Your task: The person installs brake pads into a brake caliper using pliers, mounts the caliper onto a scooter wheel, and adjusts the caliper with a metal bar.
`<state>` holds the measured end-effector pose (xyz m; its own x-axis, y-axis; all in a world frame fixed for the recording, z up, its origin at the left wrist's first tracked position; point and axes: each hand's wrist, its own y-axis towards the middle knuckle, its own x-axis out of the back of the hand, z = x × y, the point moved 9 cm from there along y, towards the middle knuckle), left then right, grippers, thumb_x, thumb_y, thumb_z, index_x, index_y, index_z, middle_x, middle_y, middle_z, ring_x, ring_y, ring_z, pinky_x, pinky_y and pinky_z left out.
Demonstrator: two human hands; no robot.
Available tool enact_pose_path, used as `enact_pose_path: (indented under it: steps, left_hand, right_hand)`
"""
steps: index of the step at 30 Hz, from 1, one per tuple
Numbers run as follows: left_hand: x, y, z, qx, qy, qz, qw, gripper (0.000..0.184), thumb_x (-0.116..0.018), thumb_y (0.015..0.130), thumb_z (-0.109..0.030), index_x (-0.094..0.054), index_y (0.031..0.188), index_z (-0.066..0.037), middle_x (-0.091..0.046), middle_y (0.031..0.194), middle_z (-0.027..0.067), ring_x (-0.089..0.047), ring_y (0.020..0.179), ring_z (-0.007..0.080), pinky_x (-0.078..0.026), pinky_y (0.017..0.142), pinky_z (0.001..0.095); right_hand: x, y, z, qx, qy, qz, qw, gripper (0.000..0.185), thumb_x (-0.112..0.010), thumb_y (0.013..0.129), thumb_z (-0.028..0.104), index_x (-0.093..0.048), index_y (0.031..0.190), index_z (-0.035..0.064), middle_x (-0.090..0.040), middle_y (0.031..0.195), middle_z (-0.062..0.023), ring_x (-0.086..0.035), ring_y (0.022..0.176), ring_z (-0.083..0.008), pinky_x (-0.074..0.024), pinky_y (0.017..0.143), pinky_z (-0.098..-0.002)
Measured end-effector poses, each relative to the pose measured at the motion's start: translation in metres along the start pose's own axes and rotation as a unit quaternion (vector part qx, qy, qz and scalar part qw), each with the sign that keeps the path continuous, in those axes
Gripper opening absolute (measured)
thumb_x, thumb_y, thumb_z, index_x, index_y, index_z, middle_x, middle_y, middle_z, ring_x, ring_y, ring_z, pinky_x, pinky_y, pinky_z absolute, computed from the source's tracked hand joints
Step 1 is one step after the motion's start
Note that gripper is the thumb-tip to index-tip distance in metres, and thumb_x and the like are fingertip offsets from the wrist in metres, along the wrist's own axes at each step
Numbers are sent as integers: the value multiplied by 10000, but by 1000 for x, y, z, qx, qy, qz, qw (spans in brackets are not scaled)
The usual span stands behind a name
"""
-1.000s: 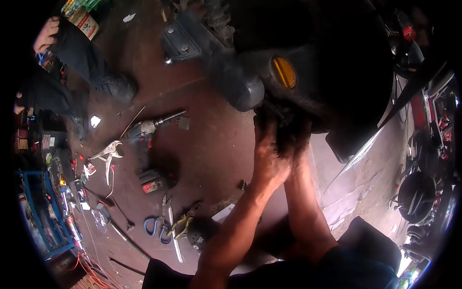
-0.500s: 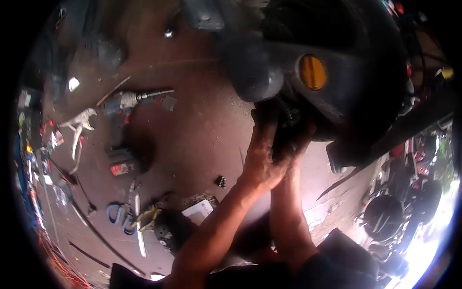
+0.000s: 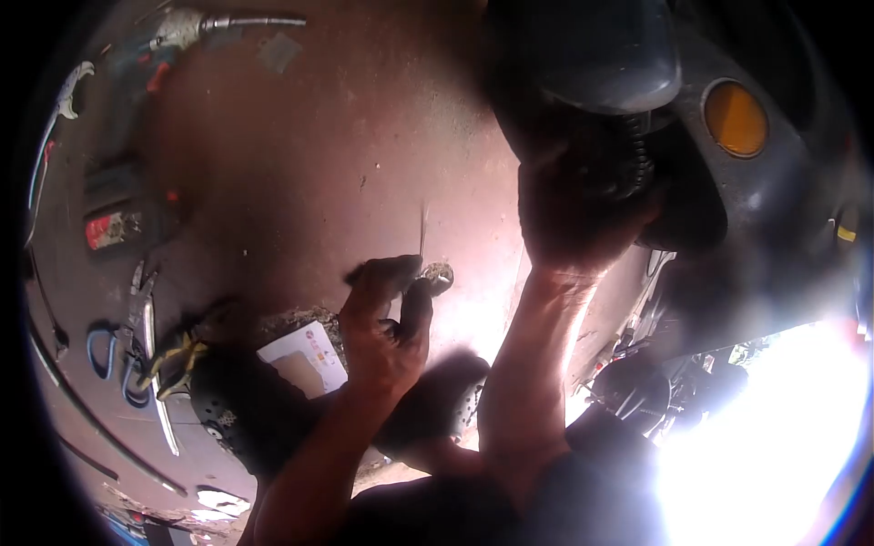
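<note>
My left hand (image 3: pixel 390 314) is over the floor, thumb and forefinger brought together at a small, dark, roundish piece (image 3: pixel 438 278). A thin, light line (image 3: pixel 423 232) rises from the fingertips; whether it is held is unclear. My right hand (image 3: pixel 578 214) is raised against the dark underside of a vehicle body (image 3: pixel 774 209), beside a coiled black part (image 3: pixel 639 156) and below a rounded dark cover (image 3: pixel 610 55). Deep shadow hides its fingers. An orange round reflector (image 3: pixel 736 119) sits on the body to the right.
Blue-handled scissors (image 3: pixel 102 353), yellow-handled pliers (image 3: pixel 173 364) and a black-and-red battery pack (image 3: pixel 114 227) lie on the left floor. A white card (image 3: pixel 305 359) is beside my dark shoe (image 3: pixel 241 400). Part of a power drill (image 3: pixel 187 29) shows at the upper left.
My left hand has come away from the vehicle part, down and left over the floor. My right hand stays at the part. The view has shifted, moving the tools left and the reflector right.
</note>
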<state>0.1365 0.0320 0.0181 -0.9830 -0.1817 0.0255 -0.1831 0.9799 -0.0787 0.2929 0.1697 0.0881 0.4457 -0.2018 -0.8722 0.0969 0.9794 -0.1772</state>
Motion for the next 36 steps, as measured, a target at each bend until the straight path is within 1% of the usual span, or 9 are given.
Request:
enact_pose_path:
  steps: [12,15,18,21,23,27,30,33,36]
  left_hand:
    - [11,-1,29,106,9,2,994,179,-640,876,-6,-655,1055,2,-656,925,101,-597,790,178,-489,745,306]
    - [6,-2,32,113,-2,13,993,159,-678,851,7,-650,1007,-7,-669,930,127,-672,815,236,-544,730,333]
    - [0,4,28,103,17,45,993,176,-679,856,1,-649,1029,-13,-666,922,123,-664,809,233,-540,733,338]
    - [-16,14,14,103,-58,70,991,202,-675,866,17,-634,1063,5,-666,919,112,-660,816,185,-540,684,315]
    - [-31,25,2,107,-120,89,983,218,-668,863,42,-629,1076,19,-657,931,102,-642,798,151,-534,641,286]
    - [-51,47,-33,16,-109,90,990,235,-678,869,11,-630,1098,17,-646,972,99,-620,786,152,-522,706,299]
    - [-61,56,-57,-3,-128,100,987,242,-684,871,-9,-628,1105,14,-646,970,100,-623,799,158,-514,736,303]
    - [-62,58,-65,-21,-105,110,988,255,-685,894,-39,-622,1135,12,-652,999,82,-614,830,139,-504,758,283]
    - [-62,61,-69,-32,-92,106,990,289,-685,896,-47,-610,1168,16,-645,1055,84,-614,857,143,-501,765,281]
  right_hand:
    - [9,3,-8,-33,53,42,997,622,-579,869,627,-601,1223,116,-638,1185,-105,-588,1091,-282,-494,892,-472]
    - [9,3,-4,-20,64,40,997,625,-580,862,635,-608,1210,117,-643,1178,-101,-592,1079,-286,-495,883,-471]
    - [9,2,4,1,52,30,998,628,-581,856,644,-615,1196,118,-647,1172,-98,-597,1067,-291,-495,875,-470]
    - [12,-2,10,10,-16,13,1000,644,-567,852,667,-623,1179,115,-652,1158,-91,-600,1035,-292,-489,866,-458]
    - [16,-6,8,26,-15,-50,998,655,-523,866,680,-614,1182,113,-643,1144,-85,-590,986,-278,-474,859,-443]
    - [24,-10,10,26,-20,-112,993,636,-436,911,655,-564,1237,124,-614,1142,-85,-572,966,-281,-450,896,-458]
    - [23,-16,13,43,-56,-151,986,567,-391,950,586,-520,1258,128,-596,1161,-94,-572,1014,-303,-444,945,-483]
    - [29,-15,17,55,-72,-163,983,607,-491,932,624,-587,1224,100,-656,1153,-116,-648,1004,-355,-537,839,-518]
    - [25,-19,18,68,-73,-171,980,599,-481,943,615,-572,1223,94,-650,1141,-121,-651,1007,-361,-558,801,-503]
